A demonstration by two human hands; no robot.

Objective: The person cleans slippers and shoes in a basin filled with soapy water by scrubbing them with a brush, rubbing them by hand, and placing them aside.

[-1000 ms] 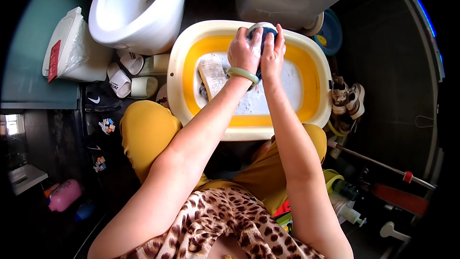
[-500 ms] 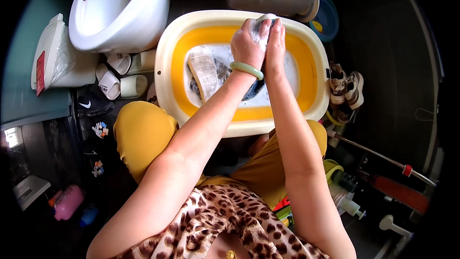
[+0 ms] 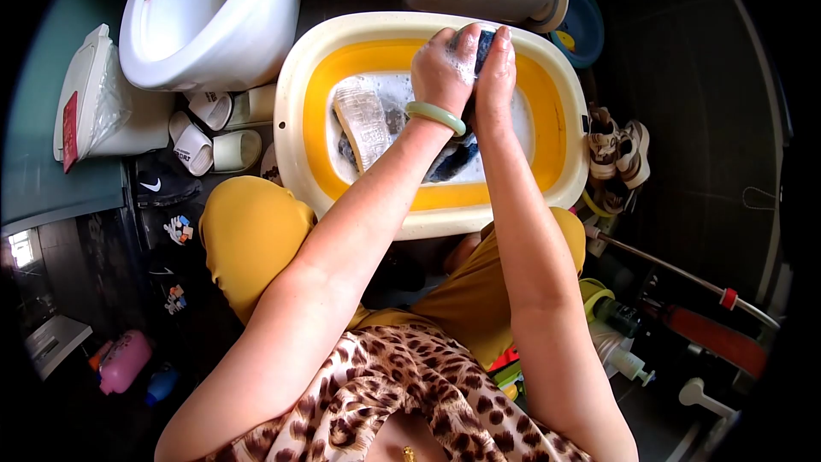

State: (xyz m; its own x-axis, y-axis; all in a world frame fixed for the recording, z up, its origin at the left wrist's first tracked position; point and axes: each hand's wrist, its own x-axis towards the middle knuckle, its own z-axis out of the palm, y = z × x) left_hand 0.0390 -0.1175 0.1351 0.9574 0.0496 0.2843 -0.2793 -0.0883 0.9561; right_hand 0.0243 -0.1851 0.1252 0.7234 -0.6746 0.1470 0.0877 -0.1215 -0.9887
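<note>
Both my hands are close together over the far right part of a cream and yellow basin (image 3: 293,133). My left hand (image 3: 443,68), foamy and with a green bangle (image 3: 436,117) at its wrist, is closed on a wet dark blue cloth (image 3: 484,51). My right hand (image 3: 495,77) presses against the same cloth from the other side, its fingers pointing up. More dark fabric (image 3: 453,162) lies in the sudsy water below. A pale ridged washboard (image 3: 363,127) leans inside the basin on the left. Much of the held cloth is hidden by my hands.
A white toilet (image 3: 197,68) stands at the back left, beside a lidded bin (image 3: 128,120). Slippers (image 3: 192,145) lie left of the basin and sneakers (image 3: 631,156) right of it. A metal pole (image 3: 667,267), bottles and a blue bucket (image 3: 590,30) are also on the right.
The white foam over the cloth between my hands has thinned, and more dark blue shows. My right hand has shifted slightly right and turned a little.
</note>
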